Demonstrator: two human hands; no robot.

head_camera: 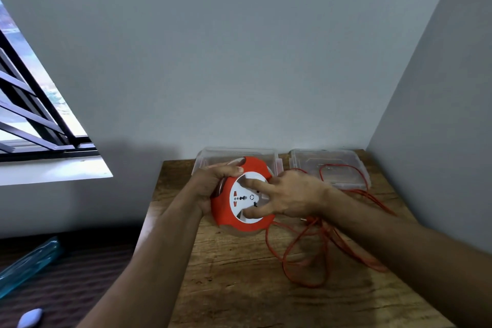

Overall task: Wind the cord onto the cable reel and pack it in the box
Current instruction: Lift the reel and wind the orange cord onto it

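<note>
You hold the reel (241, 194) in both hands above the far side of the table (239, 287), its white socket face turned up toward you. Your left hand (213, 184) is closed around the reel's left edge, thumb over the red rim at the top, fingers wrapped underneath. Your right hand (290, 194) comes in from the right with fingers spread, 2 fingertips pressed into the recesses of the white centre disc; that grip is open, resting on the disc rather than clasped around it. The cord (306, 247) trails from the reel's lower right edge and lies in loose red loops across the table's right half, 1 loop reaching up over the clear lid (330, 168) at the back right. The clear box (213, 160) sits at the table's back edge, just behind the reel and partly hidden by it, beside the lid. The table stands in a corner of grey walls, a barred window (34, 104) at left.
</note>
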